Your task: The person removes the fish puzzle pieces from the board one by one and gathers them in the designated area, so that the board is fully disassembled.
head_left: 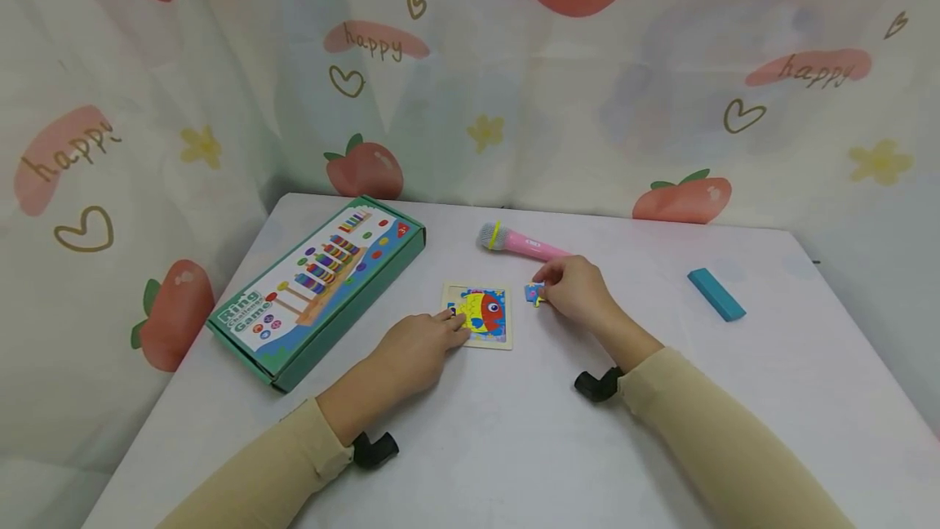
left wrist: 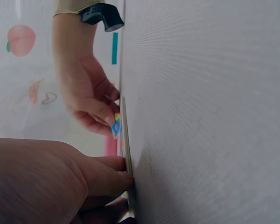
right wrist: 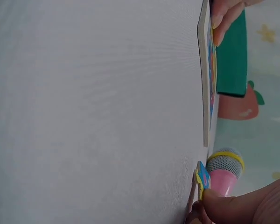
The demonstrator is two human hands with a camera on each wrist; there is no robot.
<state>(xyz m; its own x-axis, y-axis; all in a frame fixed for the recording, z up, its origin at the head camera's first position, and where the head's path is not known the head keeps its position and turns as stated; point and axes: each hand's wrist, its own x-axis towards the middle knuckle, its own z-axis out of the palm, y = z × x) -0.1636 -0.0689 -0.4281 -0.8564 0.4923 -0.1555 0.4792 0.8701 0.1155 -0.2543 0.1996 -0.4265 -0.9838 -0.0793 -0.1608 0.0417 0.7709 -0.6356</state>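
A square wooden jigsaw puzzle [head_left: 490,321] with a red and yellow fish lies flat on the table, within a pale frame. Fingers of my left hand [head_left: 414,349] rest on its left side and touch the frame's edge in the left wrist view. To the right of the puzzle, my right hand [head_left: 580,292] pinches a small blue and yellow puzzle piece [head_left: 533,293] between thumb and fingers. In the right wrist view this piece [right wrist: 203,176] is tilted, close to the tabletop and apart from the puzzle. Part of it is hidden by the fingers.
A pink toy microphone [head_left: 532,246] lies just behind the right hand. The green Ring Game box [head_left: 323,284] stands at an angle on the left. Far to the right is a teal block [head_left: 716,294]. A printed curtain [head_left: 514,80] hangs behind the white table [head_left: 507,447].
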